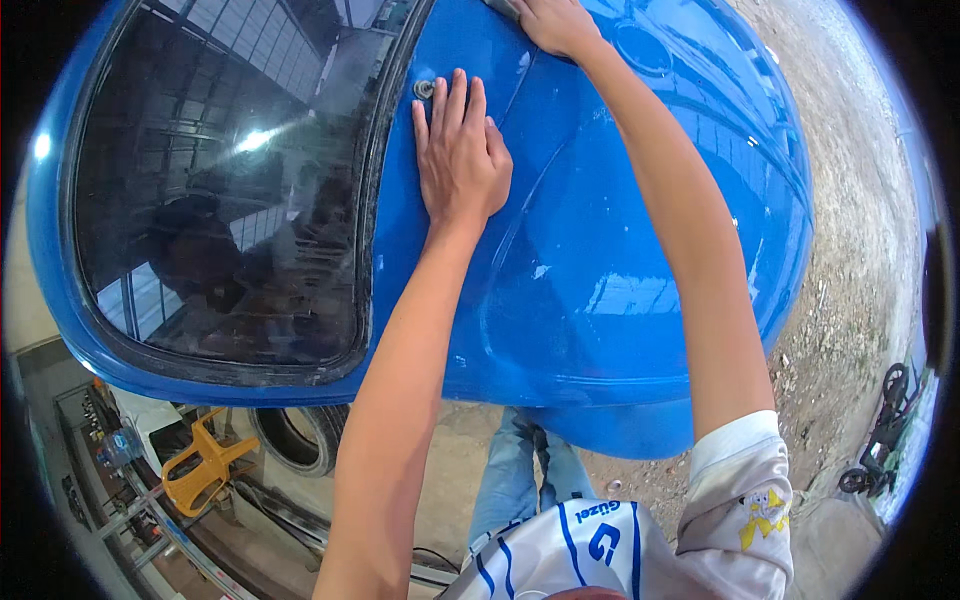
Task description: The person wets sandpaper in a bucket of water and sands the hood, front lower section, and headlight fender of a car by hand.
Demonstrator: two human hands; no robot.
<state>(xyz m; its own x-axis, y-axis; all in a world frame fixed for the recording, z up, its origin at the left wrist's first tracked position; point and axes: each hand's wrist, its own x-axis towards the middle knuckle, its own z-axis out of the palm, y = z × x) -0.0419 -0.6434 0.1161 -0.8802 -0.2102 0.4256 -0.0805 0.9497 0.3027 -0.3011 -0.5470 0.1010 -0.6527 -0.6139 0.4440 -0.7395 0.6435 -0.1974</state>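
Under both my arms is the glossy blue body of a car [620, 240], with pale scuffs and a creased line in its paint. My left hand [462, 165] lies flat on it, fingers stretched out, beside a small round metal fitting [423, 89]. Farther off, at the top edge of the view, my right hand [560, 28] presses a grey flat piece [505, 8] against the paint. The frame cuts off most of that piece, so its kind is unclear. Left of my left hand is a dark window [240, 220] in a black rubber seal [368, 250].
Below the car's edge stand an orange plastic chair [205, 465] and a black tyre [300, 445]. Metal frames [140, 520] and clutter fill the lower left. Stony ground [850, 230] runs along the right, where a dark two-wheeler [880, 435] stands.
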